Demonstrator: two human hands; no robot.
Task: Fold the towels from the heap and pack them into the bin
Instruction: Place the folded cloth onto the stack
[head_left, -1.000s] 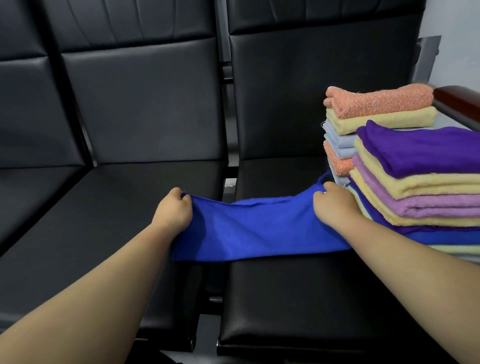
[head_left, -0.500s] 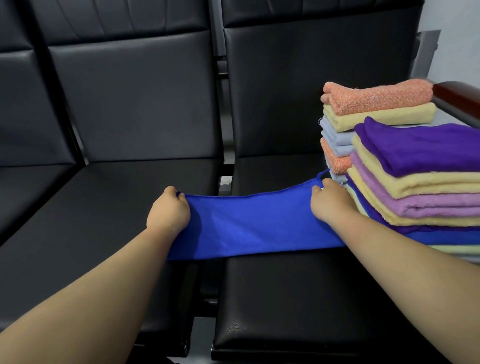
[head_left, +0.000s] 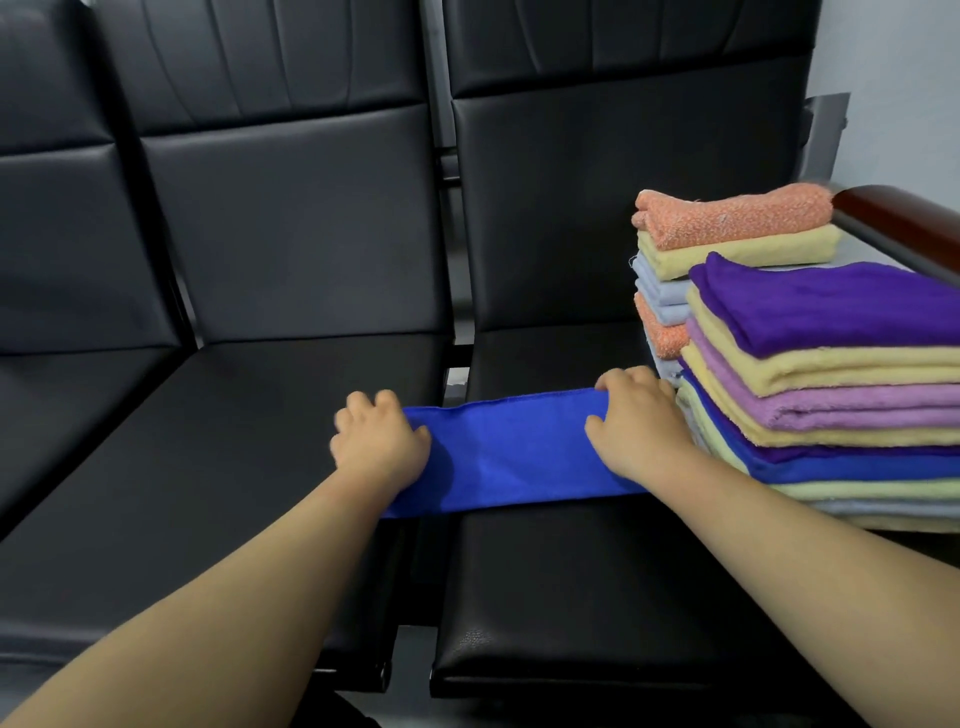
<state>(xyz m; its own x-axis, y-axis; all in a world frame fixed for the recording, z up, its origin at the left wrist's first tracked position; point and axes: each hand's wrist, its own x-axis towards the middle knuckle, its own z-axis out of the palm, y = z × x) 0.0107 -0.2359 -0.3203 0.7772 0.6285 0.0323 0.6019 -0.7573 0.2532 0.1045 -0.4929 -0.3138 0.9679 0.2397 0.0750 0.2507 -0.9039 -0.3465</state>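
Black bench seats (head_left: 234, 467) carry the blue towel (head_left: 509, 447), a long band lying left to right across their gap; left hand (head_left: 382, 447) grips its left end, right hand (head_left: 639, 421) its right end, folded stacks (head_left: 831, 405) just right of it

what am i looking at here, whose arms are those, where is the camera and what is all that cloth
No machine here: these are a person's two bare arms, seen by one wide-angle camera worn on the head, looking forward and down, so the arms reach in from the bottom edge. The surface is a row of black padded seats. A blue towel, folded into a long strip, lies across the gap between two seats. The left hand grips its left end, the right hand its right end. On the right stand two stacks of folded towels: the near stack topped by a purple towel, the far stack by an orange towel. No bin is in view.
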